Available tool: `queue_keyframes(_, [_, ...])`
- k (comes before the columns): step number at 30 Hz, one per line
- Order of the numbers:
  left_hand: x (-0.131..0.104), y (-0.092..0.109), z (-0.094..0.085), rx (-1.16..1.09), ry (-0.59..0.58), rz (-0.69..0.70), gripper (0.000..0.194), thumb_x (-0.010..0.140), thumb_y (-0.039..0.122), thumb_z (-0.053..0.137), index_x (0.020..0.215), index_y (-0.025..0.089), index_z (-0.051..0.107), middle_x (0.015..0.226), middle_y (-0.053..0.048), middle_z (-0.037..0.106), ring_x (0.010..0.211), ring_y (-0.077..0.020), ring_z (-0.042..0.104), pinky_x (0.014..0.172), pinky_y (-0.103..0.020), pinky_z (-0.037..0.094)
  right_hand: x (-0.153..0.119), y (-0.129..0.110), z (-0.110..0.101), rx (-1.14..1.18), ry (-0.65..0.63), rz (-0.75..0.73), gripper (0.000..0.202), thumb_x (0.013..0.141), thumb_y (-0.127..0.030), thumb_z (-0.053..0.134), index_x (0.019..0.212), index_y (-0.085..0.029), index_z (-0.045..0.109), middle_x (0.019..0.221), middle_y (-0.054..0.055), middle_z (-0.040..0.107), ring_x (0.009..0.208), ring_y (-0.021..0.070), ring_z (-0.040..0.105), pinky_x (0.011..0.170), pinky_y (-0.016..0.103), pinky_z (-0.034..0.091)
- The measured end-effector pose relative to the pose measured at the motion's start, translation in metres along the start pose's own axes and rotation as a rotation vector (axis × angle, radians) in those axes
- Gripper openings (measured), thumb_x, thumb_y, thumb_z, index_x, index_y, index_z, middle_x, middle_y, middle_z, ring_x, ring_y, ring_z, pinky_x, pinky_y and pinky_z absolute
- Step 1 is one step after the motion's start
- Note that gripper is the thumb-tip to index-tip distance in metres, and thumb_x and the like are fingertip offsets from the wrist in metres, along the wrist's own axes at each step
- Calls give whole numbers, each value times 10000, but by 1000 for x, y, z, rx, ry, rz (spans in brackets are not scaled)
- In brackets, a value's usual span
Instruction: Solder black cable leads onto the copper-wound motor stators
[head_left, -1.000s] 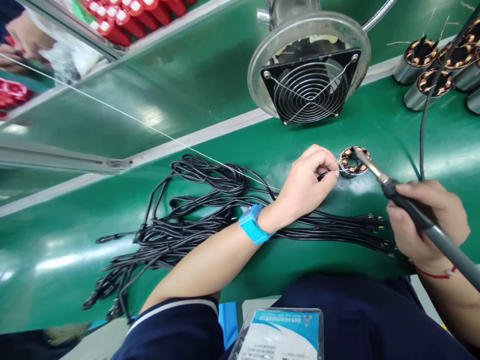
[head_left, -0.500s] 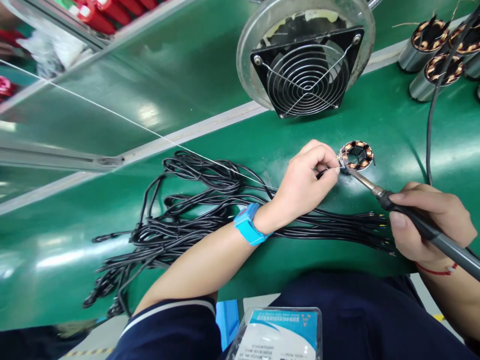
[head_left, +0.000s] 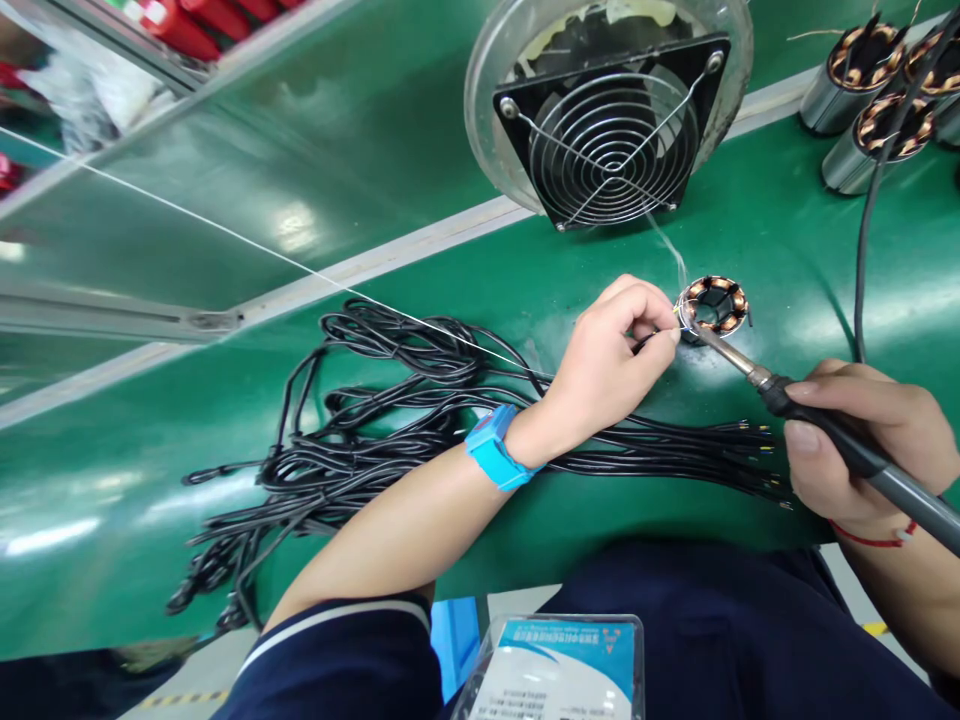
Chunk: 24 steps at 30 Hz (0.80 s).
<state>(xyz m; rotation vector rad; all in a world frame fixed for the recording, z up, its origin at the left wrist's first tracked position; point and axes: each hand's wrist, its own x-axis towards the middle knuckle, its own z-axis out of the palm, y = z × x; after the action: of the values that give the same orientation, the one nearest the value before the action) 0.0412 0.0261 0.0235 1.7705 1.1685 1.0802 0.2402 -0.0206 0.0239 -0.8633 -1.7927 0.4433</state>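
Note:
My right hand [head_left: 870, 440] grips a soldering iron [head_left: 840, 440] by its dark handle. The iron's metal tip meets the left rim of a motor stator [head_left: 716, 305], a ring with copper windings that sits on the green bench. A wisp of smoke rises from that spot toward the fan. My left hand [head_left: 626, 335], with a blue wrist strap [head_left: 499, 448], pinches the thin wire ends of a black cable at the same rim. The fingers partly hide the cable. Under my left forearm lies a pile of black cables [head_left: 390, 420], their stripped ends pointing right.
A fan with a wire guard [head_left: 613, 165] stands behind the stator. Several more stators [head_left: 862, 80] are at the back right, with a dark cord [head_left: 870, 230] hanging in front. A thin white line [head_left: 225, 228] crosses the left side. Red parts [head_left: 187, 30] sit on the upper-left shelf.
Smoke now rises from the stator's rim toward the fan. Both hands stay nearly where they were, with the iron's tip still at the stator. The view has shifted slightly.

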Motion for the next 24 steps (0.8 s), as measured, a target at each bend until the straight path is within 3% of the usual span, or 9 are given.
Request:
queue_keyframes(6, [0, 1, 0, 16, -1, -32, 148, 757, 35, 545, 698, 170, 529, 783, -7, 580, 756, -116, 534, 688, -263, 442, 0, 4, 0, -203, 72, 17, 432, 796, -174, 687, 1222, -235, 636, 805, 33, 681, 621, 146, 578, 525, 287, 500])
queue_keyframes(11, [0, 2, 1, 40, -1, -42, 146, 762, 37, 548, 705, 171, 536, 797, -11, 590, 763, -118, 538, 699, -265, 441, -7, 5, 7, -144, 41, 141, 570, 841, -208, 677, 1379, -294, 508, 1052, 45, 735, 803, 200, 724, 668, 336, 597])
queue_keyframes(15, [0, 2, 0, 36, -5, -37, 144, 771, 38, 551, 712, 168, 538, 800, -14, 592, 764, -118, 538, 701, -262, 439, -10, 4, 10, -11, 20, 232, 507, 920, -256, 577, 1410, -287, 452, 984, 14, 750, 753, 180, 725, 680, 349, 596])
queue_keyframes(18, [0, 3, -1, 34, -10, -40, 144, 774, 37, 555, 712, 166, 535, 804, -15, 592, 764, -117, 535, 707, -259, 438, -5, 5, 9, -82, -15, 246, 428, 930, -249, 547, 1352, -301, 492, 904, -12, 750, 843, 202, 710, 842, 427, 554])
queue_keyframes(24, [0, 3, 0, 5, -6, -40, 136, 774, 38, 553, 715, 161, 546, 787, -11, 571, 744, -107, 529, 684, -234, 440, 2, 7, 9, -182, -99, 170, 601, 848, -213, 636, 1398, -291, 405, 1224, 38, 668, 1134, 238, 596, 974, 461, 477])
